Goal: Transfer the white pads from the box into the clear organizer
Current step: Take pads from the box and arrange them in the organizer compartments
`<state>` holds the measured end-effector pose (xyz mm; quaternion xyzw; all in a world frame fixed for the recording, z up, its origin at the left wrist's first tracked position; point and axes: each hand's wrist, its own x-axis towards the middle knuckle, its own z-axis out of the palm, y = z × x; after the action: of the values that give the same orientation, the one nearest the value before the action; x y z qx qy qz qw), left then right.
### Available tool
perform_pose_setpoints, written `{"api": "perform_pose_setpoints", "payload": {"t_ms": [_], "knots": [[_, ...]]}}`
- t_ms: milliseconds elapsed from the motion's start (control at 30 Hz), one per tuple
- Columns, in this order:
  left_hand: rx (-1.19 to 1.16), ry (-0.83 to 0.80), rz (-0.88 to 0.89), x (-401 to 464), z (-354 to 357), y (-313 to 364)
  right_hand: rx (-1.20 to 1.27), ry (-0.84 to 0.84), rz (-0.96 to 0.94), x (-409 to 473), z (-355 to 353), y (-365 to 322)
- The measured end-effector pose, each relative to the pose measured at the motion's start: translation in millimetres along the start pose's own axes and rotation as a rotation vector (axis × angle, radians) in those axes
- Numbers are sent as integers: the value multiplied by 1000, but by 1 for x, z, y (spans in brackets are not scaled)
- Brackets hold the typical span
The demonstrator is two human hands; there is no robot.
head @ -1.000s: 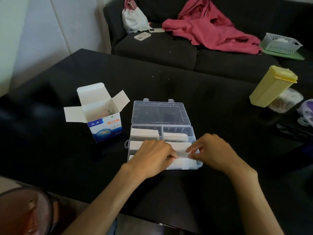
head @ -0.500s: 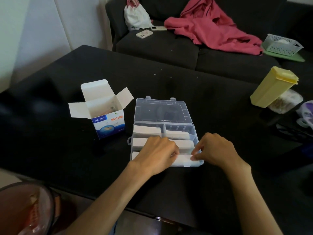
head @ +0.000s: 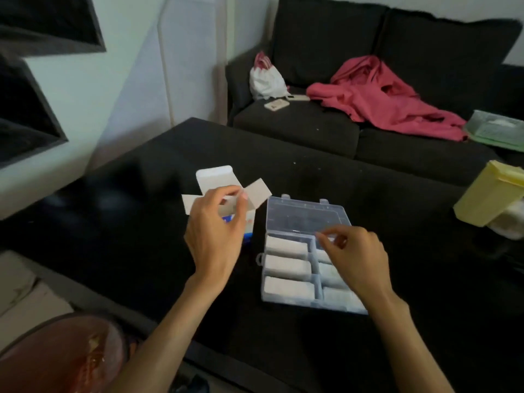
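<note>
Hands above box and organizer, pads in compartments.
White pads (head: 287,266) fill the clear organizer (head: 307,258) on the black table (head: 141,222). My left hand (head: 215,234) hovers at the open box (head: 226,194), fingers loosely curled, holding nothing visible; my right hand (head: 354,256) over the organizer, fingertips pinched, contents indiscernible.

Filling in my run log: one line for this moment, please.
left hand: at box, fingers curled | right hand: over organizer, empty | pads: in compartments

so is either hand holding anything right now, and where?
Left hand is reaching at the box, no clear grip. Right hand hovers over the organizer, apparently empty; blur.
</note>
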<state>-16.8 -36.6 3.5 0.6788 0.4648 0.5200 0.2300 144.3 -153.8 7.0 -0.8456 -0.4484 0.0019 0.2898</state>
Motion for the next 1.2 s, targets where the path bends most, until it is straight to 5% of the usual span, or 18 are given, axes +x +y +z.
{"api": "perform_pose_setpoints", "payload": {"t_ms": [167,367,600,867,1200], "knots": [[-232,186,-361,14,-19,-33,-6,-1,-314,0,35,-49],[-303,-189,-574,15,-30,-53,-128,-133,-421,23,69,-95],[-328,-401,-640,16,-42,-49,-102,-243,-441,10,62,-98],[92,-503,-292,8,-71,-47,114,-509,-337,-23,35,-81],[295,-484,-38,5,-73,-51,-30,-242,-286,-28,51,-99]]}}
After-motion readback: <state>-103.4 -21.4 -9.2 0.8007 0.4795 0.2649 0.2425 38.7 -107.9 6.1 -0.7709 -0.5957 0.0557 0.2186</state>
